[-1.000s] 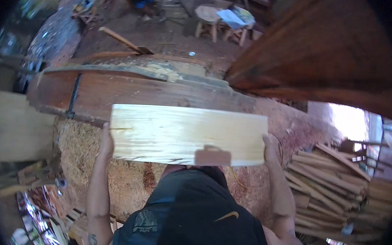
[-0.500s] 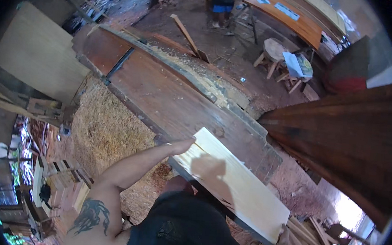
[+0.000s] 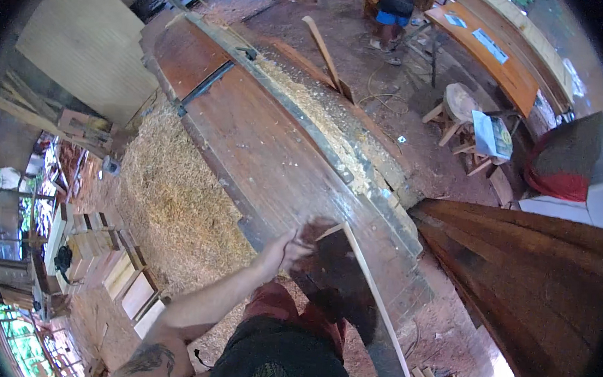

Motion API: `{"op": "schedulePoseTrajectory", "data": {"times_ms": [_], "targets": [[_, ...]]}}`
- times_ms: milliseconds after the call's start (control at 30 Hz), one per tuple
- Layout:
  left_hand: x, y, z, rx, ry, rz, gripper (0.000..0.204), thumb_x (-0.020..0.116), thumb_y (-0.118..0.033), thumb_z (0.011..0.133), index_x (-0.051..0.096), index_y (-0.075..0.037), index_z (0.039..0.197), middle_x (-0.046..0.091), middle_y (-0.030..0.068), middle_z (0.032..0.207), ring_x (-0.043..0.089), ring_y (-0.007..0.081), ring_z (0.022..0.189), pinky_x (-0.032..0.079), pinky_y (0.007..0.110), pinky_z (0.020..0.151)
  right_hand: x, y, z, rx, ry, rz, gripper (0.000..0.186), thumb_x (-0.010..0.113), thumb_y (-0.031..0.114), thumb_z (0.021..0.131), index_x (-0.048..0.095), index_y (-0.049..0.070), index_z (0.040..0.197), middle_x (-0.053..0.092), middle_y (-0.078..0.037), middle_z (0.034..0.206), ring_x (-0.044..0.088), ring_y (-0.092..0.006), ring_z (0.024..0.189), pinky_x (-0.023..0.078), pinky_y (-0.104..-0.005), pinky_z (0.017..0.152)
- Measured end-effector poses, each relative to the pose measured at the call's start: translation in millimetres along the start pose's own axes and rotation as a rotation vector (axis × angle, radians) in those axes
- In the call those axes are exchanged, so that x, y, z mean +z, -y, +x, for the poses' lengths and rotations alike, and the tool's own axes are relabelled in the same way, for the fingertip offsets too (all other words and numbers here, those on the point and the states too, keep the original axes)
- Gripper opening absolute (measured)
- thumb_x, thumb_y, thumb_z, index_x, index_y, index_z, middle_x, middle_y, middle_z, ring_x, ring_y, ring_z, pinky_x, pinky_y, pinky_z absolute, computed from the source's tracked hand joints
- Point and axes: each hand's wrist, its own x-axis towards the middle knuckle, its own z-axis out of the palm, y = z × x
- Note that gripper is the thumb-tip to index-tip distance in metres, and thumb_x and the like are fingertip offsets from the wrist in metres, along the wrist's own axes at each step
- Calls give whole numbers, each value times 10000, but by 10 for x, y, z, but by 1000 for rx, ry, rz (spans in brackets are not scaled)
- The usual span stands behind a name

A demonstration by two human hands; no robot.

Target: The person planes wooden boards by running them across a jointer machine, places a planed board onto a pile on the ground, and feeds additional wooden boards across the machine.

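The pale wooden board [image 3: 376,288] is tilted up on the workbench, its long light edge running from the bench's middle down toward the lower right. The area between this edge and my body is dark, and I cannot tell board face from shadow there. My left hand [image 3: 288,253] is beside the board's far end, its fingers smeared by motion, so whether they grip the wood is unclear. Under the board lies the long, worn brown workbench [image 3: 269,143]. My right hand is out of sight.
A heap of wood shavings [image 3: 174,185] lies left of the bench. Stacked wooden pieces [image 3: 88,242] stand at the far left. Large dark planks [image 3: 520,284] rise at the right. Beyond the bench are a stool [image 3: 460,102], an orange-brown panel [image 3: 489,51] and another person [image 3: 394,15].
The board has tipped from lying flat, broad pale face up, to standing tilted with its edge showing. My left hand has shifted slightly; my right hand has left the view. The view has turned.
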Motion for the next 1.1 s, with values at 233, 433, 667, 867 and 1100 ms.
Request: {"op": "schedulePoseTrajectory", "data": {"times_ms": [233,433,667,867,1100], "targets": [[-1975,2319,-1428,-454,-565,1163,512,534,-481,992,666,-28,1191,709,234,1122,679,376,1070,511,488,928,174,476,69,15,0,-94,700,569,478,979,435,34,1502,487,-137,1524,503,-316,1347,381,-444,1128],[-2167,3143,-1929,-872,-246,1025,482,551,-441,949,697,-33,1162,698,247,1164,675,381,1106,524,486,937,227,769,78,-32,25,-155,704,575,478,975,436,32,1501,481,-139,1527,499,-321,1349,380,-449,1128],[-1661,1596,-979,-512,-289,1379,452,571,-394,900,733,-39,1130,686,262,1212,671,388,1147,540,485,948,213,1054,48,-138,96,-203,710,582,478,969,437,29,1499,475,-142,1532,494,-326,1352,379,-455,1128],[-78,101,-513,134,-150,558,781,573,-625,959,490,-40,1470,588,161,1421,592,296,1250,444,395,1079,201,1340,-89,-306,200,-228,714,588,478,965,438,28,1498,469,-144,1535,491,-331,1355,377,-460,1127],[1060,-253,-188,370,18,348,1006,648,-632,916,287,56,1556,475,237,1505,434,321,1413,374,405,1141,613,1989,-394,-876,273,-410,764,674,441,913,426,21,1501,444,-178,1546,440,-362,1398,359,-496,1141]]}}
